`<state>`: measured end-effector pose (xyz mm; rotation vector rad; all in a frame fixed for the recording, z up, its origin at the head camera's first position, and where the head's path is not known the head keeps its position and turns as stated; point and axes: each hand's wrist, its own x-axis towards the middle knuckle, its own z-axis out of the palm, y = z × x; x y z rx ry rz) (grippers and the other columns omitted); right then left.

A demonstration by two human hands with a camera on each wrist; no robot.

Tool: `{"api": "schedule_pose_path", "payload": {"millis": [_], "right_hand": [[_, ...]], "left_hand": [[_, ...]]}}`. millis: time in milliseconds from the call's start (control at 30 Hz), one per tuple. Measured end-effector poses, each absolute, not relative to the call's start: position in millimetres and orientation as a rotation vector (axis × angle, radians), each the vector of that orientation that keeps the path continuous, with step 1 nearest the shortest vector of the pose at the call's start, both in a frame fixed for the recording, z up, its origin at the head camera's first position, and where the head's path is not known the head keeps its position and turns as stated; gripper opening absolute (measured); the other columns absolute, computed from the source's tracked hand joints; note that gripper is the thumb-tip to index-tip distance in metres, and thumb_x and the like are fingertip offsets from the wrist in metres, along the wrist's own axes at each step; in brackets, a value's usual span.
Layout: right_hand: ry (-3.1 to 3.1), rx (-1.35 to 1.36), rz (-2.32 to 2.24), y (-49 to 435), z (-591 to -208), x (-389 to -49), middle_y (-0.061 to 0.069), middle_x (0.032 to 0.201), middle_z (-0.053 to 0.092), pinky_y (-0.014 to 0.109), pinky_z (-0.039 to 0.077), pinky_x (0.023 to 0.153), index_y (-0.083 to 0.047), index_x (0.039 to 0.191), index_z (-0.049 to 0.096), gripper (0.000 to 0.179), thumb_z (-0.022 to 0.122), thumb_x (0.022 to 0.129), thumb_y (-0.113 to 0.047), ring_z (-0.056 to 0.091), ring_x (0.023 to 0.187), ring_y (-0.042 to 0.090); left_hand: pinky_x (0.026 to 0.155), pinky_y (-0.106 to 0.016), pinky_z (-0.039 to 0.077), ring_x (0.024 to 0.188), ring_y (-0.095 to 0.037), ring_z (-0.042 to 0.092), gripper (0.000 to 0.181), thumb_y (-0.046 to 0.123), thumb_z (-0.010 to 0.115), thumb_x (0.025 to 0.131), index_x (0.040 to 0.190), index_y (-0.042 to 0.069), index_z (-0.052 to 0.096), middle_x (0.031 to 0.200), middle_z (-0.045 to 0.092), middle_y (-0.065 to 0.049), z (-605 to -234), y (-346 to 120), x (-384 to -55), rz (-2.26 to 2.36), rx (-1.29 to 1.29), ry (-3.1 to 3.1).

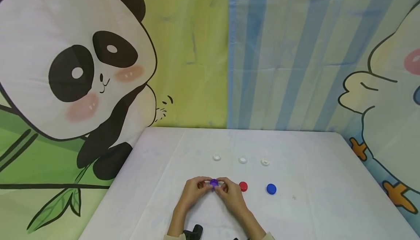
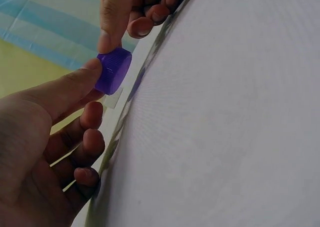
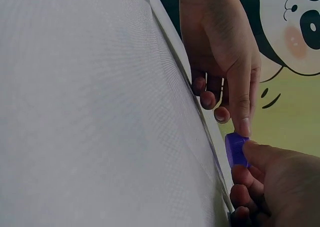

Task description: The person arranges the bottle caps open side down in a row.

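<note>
A purple ribbed bottle cap (image 1: 214, 183) is pinched between both hands over the white table. My left hand (image 1: 193, 192) grips its left side with thumb and fingertips; my right hand (image 1: 232, 195) pinches the opposite side. Up close in the left wrist view, the cap (image 2: 115, 71) is tilted, its flat face toward the lower right. From the right wrist, part of the cap (image 3: 236, 150) is covered by the right thumb. A red cap (image 1: 243, 186) lies just right of the right hand, and a blue cap (image 1: 271, 189) sits farther right.
Behind the hands, a white ring-like piece (image 1: 217, 157), a second white piece (image 1: 242, 160) and a third (image 1: 265, 162) form a row on the white tablecloth (image 1: 328, 196). A panda-printed curtain (image 1: 193, 50) hangs behind the table, beside a striped one.
</note>
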<state>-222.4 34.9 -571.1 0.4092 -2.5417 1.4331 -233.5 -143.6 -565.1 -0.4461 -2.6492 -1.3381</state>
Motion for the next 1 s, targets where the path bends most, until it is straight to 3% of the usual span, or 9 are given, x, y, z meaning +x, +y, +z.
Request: {"api": "schedule_pose_path", "payload": {"millis": [300, 800, 1000], "right_hand": [[-2.529, 0.39, 1.515, 40.8, -556.4, -220.7, -0.01, 0.064, 0.053, 0.019, 0.041, 0.047, -0.018, 0.105, 0.062, 0.028, 0.063, 0.082, -0.033, 0.047, 0.053, 0.001], [-2.305, 0.474, 1.404, 66.2, -513.5, -204.4, -0.014, 0.06, 0.051, 0.017, 0.034, 0.042, -0.022, 0.105, 0.061, 0.025, 0.066, 0.081, -0.026, 0.04, 0.049, 0.002], [-2.271, 0.509, 1.374, 83.8, -490.8, -193.7, -0.016, 0.063, 0.051, 0.019, 0.036, 0.046, -0.024, 0.104, 0.063, 0.025, 0.068, 0.079, -0.024, 0.042, 0.054, 0.002]], "left_hand": [[0.045, -0.021, 0.043, 0.051, -0.003, 0.05, 0.028, 0.033, 0.065, 0.079, 0.102, 0.018, 0.066, 0.068, 0.057, 0.006, -552.8, -136.0, -231.8, -1.472, -0.457, -2.596], [0.051, -0.017, 0.043, 0.059, 0.0, 0.048, 0.026, 0.027, 0.068, 0.078, 0.102, 0.016, 0.066, 0.069, 0.053, 0.01, -507.5, -103.8, -214.1, -1.388, -0.59, -2.325], [0.05, -0.016, 0.042, 0.059, 0.001, 0.047, 0.027, 0.026, 0.068, 0.078, 0.103, 0.017, 0.065, 0.069, 0.053, 0.011, -488.9, -88.9, -204.2, -1.358, -0.68, -2.23]]}}
